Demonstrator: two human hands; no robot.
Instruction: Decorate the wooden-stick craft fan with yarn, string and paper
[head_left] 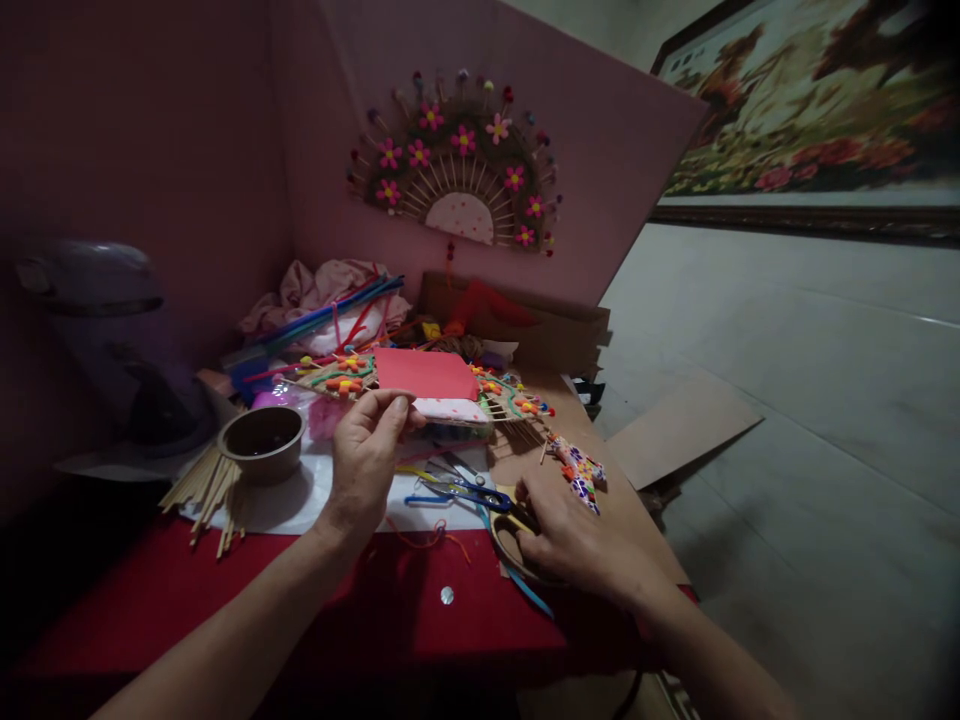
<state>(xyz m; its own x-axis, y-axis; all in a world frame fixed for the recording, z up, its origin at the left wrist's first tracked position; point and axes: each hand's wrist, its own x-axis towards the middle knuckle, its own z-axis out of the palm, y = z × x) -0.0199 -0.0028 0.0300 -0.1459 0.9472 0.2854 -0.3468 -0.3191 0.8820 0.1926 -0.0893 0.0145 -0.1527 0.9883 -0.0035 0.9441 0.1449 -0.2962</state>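
Note:
My left hand pinches the near edge of a stick fan craft with orange flowers along both ends. A red paper piece lies over the middle of this fan. Lower right, my right hand has curled fingers at blue-handled scissors and the rim of a round tan ring; which of these it grips is hard to tell. Just beyond that hand lies a patterned flowery piece. A yellow and a blue pipe cleaner lie near the scissors' blades.
A brown bowl stands at left beside wooden sticks. Behind are pipe cleaners and pink cloth. A finished flower fan hangs on the pink board. Cardboard lies at right; a small silver disc is in front.

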